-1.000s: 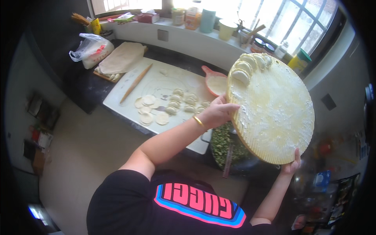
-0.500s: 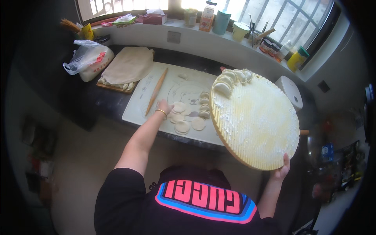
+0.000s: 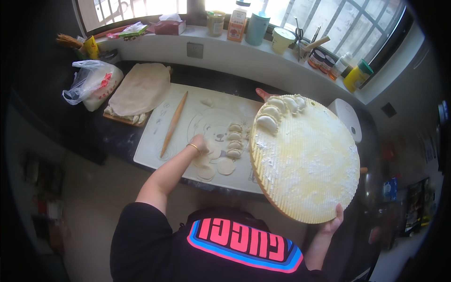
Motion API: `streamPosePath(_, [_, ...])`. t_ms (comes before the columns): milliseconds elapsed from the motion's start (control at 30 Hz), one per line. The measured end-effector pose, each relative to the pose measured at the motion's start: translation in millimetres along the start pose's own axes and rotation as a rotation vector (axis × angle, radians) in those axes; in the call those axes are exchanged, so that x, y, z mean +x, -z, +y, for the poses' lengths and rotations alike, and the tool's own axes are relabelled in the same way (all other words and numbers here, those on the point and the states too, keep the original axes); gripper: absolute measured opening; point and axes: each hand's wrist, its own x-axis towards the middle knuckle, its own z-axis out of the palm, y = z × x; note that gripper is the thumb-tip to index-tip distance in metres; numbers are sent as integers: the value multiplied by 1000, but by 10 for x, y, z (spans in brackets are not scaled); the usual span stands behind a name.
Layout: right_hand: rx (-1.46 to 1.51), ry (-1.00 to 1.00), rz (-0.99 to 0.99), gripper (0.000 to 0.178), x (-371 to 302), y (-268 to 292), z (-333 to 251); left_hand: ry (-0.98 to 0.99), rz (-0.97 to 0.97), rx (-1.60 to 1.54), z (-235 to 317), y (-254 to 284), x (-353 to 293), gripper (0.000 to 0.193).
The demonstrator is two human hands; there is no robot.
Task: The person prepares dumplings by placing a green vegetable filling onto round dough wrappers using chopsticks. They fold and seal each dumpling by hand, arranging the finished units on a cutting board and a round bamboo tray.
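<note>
My right hand [image 3: 334, 222] grips the near rim of a large round ribbed tray [image 3: 310, 164], floury and held at the right above the mat's edge. Several folded dumplings [image 3: 268, 124] sit along the tray's far left rim. My left hand [image 3: 199, 143], a bracelet at its wrist, is curled over flat round dough wrappers [image 3: 205, 172] on a pale printed mat [image 3: 149, 141]. Its fingertips are hidden. One wrapper [image 3: 226, 166] lies apart to the right. A column of dumplings [image 3: 234, 141] stands between the wrappers and the tray.
A rolling pin [image 3: 174, 124] lies on the mat's left side. Beyond it, a dough sheet [image 3: 142, 89] covers a board of dumplings beside a plastic bag [image 3: 96, 87]. A reddish, partly hidden thing [image 3: 263, 94] shows behind the tray. Jars and bottles [image 3: 237, 23] line the windowsill.
My left hand has come further over the wrappers, its fingers now curled down. The whole view has shifted somewhat. My right hand keeps its hold on the tray.
</note>
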Motion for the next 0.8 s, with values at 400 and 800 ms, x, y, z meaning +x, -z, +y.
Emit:
streamPosePath(400, [-9, -138, -68, 56, 884, -338, 46, -217, 226, -613, 63, 77, 1032, 39])
streamPosePath(800, [-42, -51, 40, 57, 36, -242, 1476, -87, 442, 25, -1445, 695, 299, 34])
